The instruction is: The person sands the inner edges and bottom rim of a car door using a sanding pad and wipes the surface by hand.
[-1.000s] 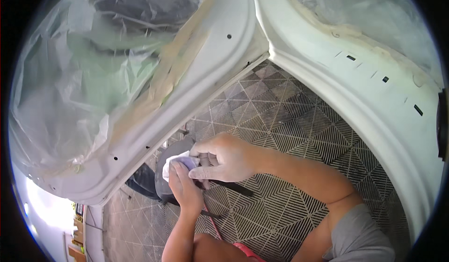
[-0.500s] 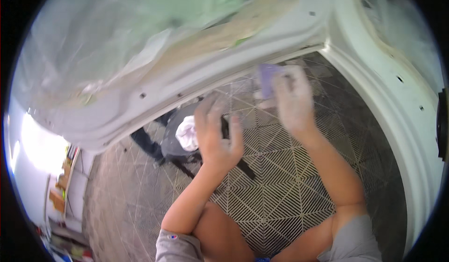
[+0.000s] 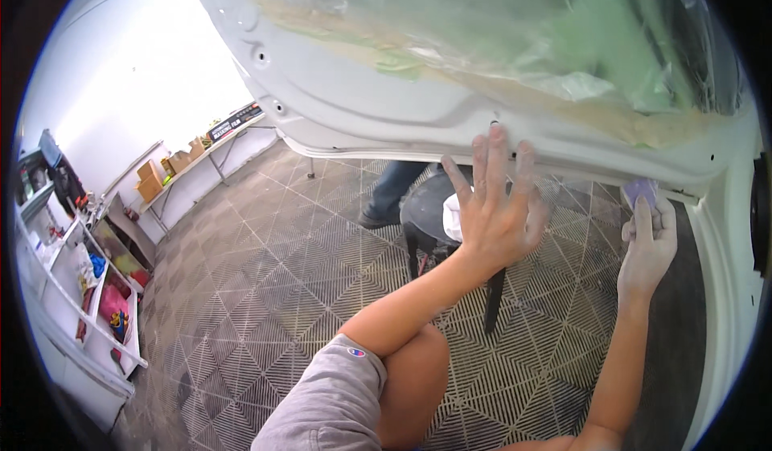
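A white car door spans the upper view, masked above with clear-green plastic film and tan tape. My left hand, dusty white, is open with fingers spread; its fingertips overlap the door's lower part, and contact is hard to judge. At the door's lower right corner, my right hand pinches a purple piece of sandpaper against or close to the lower edge. The fingers of this hand are also coated in pale dust.
Below the door stands a dark round stool bearing a white cloth. Another person's jeans leg shows behind it. Shelves hold supplies at left; a wall bench carries boxes. Patterned tiles cover the floor.
The view has swung left, bringing shelves and bench into sight. My left hand has spread and come up to the door's lower edge; my right hand has brought the sandpaper to its corner.
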Demonstrator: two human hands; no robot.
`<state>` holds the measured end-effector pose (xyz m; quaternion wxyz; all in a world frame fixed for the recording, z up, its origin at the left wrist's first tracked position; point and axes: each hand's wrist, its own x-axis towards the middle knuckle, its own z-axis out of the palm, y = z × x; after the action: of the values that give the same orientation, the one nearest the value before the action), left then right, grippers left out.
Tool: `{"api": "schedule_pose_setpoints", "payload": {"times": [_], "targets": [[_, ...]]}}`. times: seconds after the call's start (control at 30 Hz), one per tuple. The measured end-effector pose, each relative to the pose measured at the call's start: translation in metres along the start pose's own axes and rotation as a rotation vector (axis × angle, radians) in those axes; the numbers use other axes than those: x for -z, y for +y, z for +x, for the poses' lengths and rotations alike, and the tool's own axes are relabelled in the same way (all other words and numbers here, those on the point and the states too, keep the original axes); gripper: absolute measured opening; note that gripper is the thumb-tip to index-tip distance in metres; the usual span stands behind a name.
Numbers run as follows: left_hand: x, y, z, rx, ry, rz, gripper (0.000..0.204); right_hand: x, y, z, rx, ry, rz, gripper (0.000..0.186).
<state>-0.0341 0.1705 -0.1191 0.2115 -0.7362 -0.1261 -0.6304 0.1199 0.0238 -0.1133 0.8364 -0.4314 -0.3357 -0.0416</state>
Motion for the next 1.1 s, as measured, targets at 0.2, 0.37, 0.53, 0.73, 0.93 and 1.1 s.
{"api": "schedule_pose_setpoints", "payload": {"times": [0.2, 0.37, 0.53, 0.73, 0.93, 1.1], "targets": [[0.002, 0.027, 0.001, 0.098, -0.046, -0.295, 0.08, -0.004, -0.004, -0.016, 0.088, -0.153, -0.084, 0.014], [0.008, 0.062, 0.003, -0.06, -0.149, -0.872, 0.079, -0.019, -0.011, -0.019, 0.597, -0.154, -0.317, 0.019], [0.021, 0.057, 0.004, 0.191, -0.177, -1.079, 0.067, -0.034, -0.027, -0.022, 0.833, -0.367, -0.448, 0.042], [0.05, 0.033, 0.021, 0.217, 0.24, -0.829, 0.065, -0.071, -0.055, -0.034, 0.75, -0.708, -0.222, 0.042], [0.085, -0.033, 0.025, -0.055, 0.237, -0.186, 0.039, -0.03, -0.051, -0.032, 0.622, -0.88, -0.287, 0.036], [0.09, -0.084, 0.039, -0.477, 0.185, 0.151, 0.038, 0.026, -0.059, 0.007, 0.649, -0.546, -0.472, 0.006]]}}
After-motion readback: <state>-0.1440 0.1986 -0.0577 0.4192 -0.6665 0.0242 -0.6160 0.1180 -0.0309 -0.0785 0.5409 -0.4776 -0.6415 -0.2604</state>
